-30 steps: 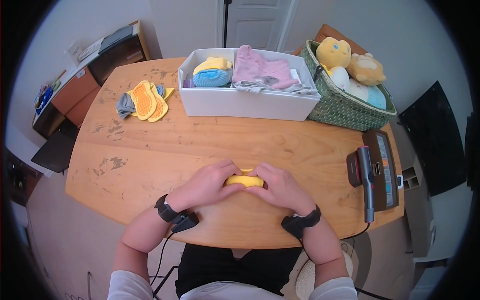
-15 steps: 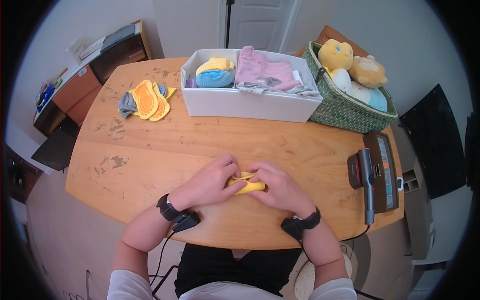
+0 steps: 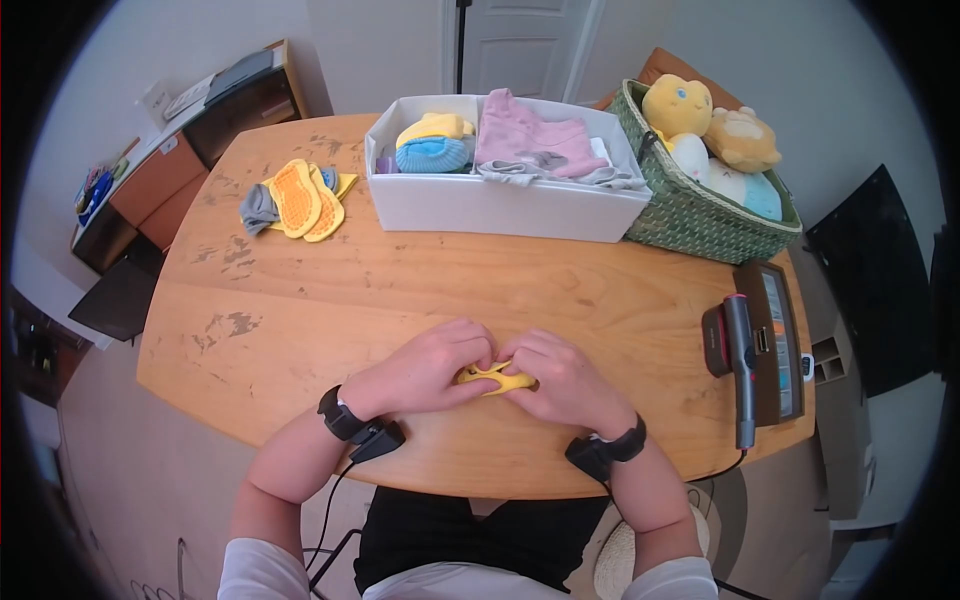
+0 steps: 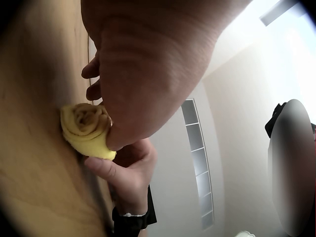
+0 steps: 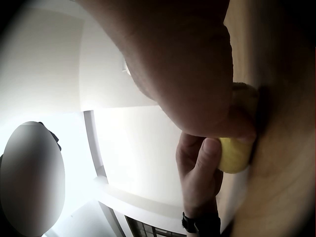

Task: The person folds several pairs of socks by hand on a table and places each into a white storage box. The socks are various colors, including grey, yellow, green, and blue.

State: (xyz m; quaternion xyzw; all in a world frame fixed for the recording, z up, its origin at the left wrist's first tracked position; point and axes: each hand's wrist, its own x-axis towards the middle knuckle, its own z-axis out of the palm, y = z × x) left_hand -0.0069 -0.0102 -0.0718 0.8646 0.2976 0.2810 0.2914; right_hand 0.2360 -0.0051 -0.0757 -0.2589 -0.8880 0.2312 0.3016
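Note:
Both hands hold a rolled-up yellow sock low over the table in front of the body. My left hand grips its left end, thumb on the near side and fingers curled over the far side. At the right end, my right hand pinches the roll between thumb and fingers. The left wrist view shows the spiral layers of the sock at one end. A fold gapes along its top in the head view. In the right wrist view, the hand covers much of the sock.
Yellow socks with orange-dotted soles lie with grey ones at the left. Behind stands a white divided box of folded clothes, beside a green woven basket of plush toys. A corded grey styling tool and a brown case are at the right.
The yellow roll has tilted and its upper fold has been drawn apart, with the fingers shifting along it. Both hands stay together at nearly the same spot.

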